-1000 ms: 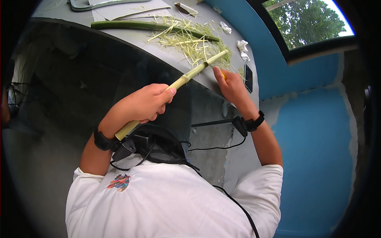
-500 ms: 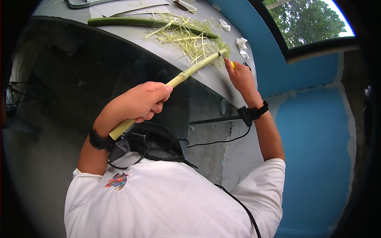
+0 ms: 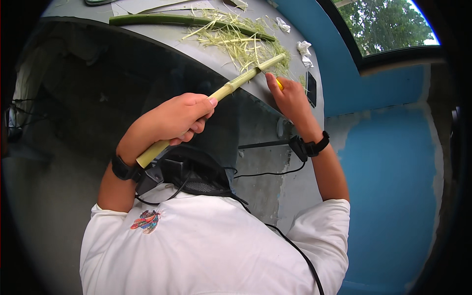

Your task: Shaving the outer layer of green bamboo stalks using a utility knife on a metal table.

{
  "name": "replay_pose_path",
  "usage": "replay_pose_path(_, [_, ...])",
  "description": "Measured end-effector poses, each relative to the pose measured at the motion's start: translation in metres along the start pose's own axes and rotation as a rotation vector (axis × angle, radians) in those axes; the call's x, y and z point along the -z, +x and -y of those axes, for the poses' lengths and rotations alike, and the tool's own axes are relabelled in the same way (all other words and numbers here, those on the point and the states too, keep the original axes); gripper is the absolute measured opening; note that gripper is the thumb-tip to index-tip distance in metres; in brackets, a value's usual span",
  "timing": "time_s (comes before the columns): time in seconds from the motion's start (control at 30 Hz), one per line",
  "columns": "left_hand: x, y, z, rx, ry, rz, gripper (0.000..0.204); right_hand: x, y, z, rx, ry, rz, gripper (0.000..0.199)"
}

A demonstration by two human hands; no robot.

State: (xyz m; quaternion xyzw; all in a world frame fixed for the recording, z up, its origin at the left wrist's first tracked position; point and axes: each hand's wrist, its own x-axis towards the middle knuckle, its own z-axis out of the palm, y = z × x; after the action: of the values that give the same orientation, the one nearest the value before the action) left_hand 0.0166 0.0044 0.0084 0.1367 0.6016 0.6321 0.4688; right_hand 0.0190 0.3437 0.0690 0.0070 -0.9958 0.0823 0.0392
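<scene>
Right now you are gripping a pale yellow-green stalk [image 3: 216,97] in your left hand [image 3: 169,123], fingers wrapped tight around its lower half, thumb lying along the top. The stalk is running diagonally: its cut butt end is poking out below your wrist, near the black wristband [image 3: 123,169], and its far end is resting on the grey desk [image 3: 147,34], reaching into the shavings [image 3: 241,42].

Your right hand [image 3: 290,98] is closed around a small tool with a yellow handle [image 3: 279,84]; only a bit of the handle is showing above your knuckles, and its working end is hidden, so you cannot see whether it is touching the stalk. That hand is sitting just beside the stalk's far end, at the desk's edge. A second black band [image 3: 307,146] is circling this wrist, with a thin cable hanging from it.

On the desk, the shavings are lying loose in a spread pile of thin pale-green strips, not gathered in any container. A longer dark green stalk [image 3: 162,19] is lying behind the pile, running across the desk. Two crumpled white scraps [image 3: 304,49] are sitting near the desk's right edge, close to the blue wall [image 3: 393,147]. A window [image 3: 388,24] above the wall is showing green trees.
</scene>
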Motion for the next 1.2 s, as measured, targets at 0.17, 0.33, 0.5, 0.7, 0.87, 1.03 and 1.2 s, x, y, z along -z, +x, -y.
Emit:
replay_pose_path(0.17, [-0.001, 0.002, 0.002, -0.010, -0.039, -0.003, 0.040, -0.005, 0.009, -0.006, 0.056, -0.109, -0.107, 0.074])
replay_pose_path(0.33, [0.000, 0.000, -0.008, -0.002, 0.007, 0.007, 0.040, 0.004, 0.036, -0.056, -0.116, -0.260, -0.078, 0.076])
replay_pose_path(0.5, [0.003, 0.001, -0.008, 0.000, -0.014, 0.029, 0.039, 0.014, 0.053, -0.068, -0.164, -0.336, -0.071, 0.080])
replay_pose_path(0.7, [0.004, -0.008, -0.002, 0.070, -0.074, 0.113, 0.038, 0.024, 0.051, -0.119, -0.349, -0.619, -0.149, 0.078])
replay_pose_path(0.87, [0.009, -0.007, 0.000, 0.047, -0.118, 0.080, 0.041, 0.042, 0.036, -0.084, -0.193, -0.289, -0.242, 0.077])
replay_pose_path(1.03, [0.008, -0.003, 0.004, 0.038, -0.152, 0.071, 0.039, 0.035, -0.001, 0.010, -0.104, 0.069, 0.012, 0.079])
replay_pose_path(1.2, [0.007, -0.001, 0.007, 0.013, -0.135, 0.071, 0.039, 0.017, -0.008, 0.024, -0.054, 0.017, 0.081, 0.077])
